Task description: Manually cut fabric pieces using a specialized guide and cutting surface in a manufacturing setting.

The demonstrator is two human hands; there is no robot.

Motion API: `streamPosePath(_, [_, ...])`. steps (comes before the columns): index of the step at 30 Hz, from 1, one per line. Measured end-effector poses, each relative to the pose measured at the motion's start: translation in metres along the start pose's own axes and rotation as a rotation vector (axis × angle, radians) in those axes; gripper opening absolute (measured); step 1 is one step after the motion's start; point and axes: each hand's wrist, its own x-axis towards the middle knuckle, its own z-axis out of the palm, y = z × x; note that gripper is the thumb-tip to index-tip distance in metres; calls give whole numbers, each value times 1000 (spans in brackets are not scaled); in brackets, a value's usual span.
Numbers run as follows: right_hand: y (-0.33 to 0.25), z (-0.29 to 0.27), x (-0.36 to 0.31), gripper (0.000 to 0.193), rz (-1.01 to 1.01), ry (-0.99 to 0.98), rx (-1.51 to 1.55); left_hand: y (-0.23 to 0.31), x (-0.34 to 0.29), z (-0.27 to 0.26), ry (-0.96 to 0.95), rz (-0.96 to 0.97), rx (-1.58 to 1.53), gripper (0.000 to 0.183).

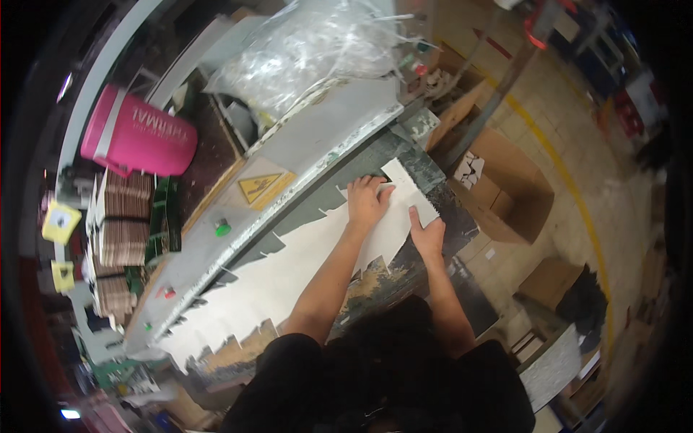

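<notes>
Long white card sheets (268,283) with notched, jagged edges lie along a dark worn machine bed in front of me. At their right end is a white card piece (406,185) with a rough, toothed right edge. My left hand (368,200) rests on top of the white card near its far edge, fingers bent and apart, thumb toward the right. My right hand (429,234) is at the near right edge of the card piece, its thumb laid on the card. The other right fingers are mostly hidden, seemingly closed around the edge.
A grey machine beam (317,137) with a warning label and buttons runs along the far side. Beyond it are a clear plastic bag (303,61), a pink jug (141,133) and bundled card stacks (123,224). An open cardboard box (516,191) stands at the right.
</notes>
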Motion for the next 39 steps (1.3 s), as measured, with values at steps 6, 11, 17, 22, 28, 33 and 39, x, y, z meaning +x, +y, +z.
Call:
streamPosePath(6, [-3, 13, 37, 31, 94, -64, -14, -25, -114, -54, 225, 41, 233, 63])
streamPosePath(11, [51, 29, 86, 40, 217, 35, 67, -65, -245, -125, 165, -273, 109, 66])
streamPosePath(17, [36, 62, 22, 59, 239, -334, 80, -162, -394, -218, 485, -797, 312, 67])
streamPosePath(22, [50, 84, 50, 50, 217, -122, -20, -252, -479, -292, 548, -914, 394, 69])
streamPosePath(28, [49, 71, 4, 45, 522, -38, 456, -377, -627, -375, 769, -1060, 536, 68])
streamPosePath(33, [31, 125, -124, 47, 596, -250, 378, -500, -780, -478, 852, -1322, 658, 77])
streamPosePath(39, [9, 197, -198, 28, 565, -30, 137, -581, -854, -539, 743, -1412, 374, 89])
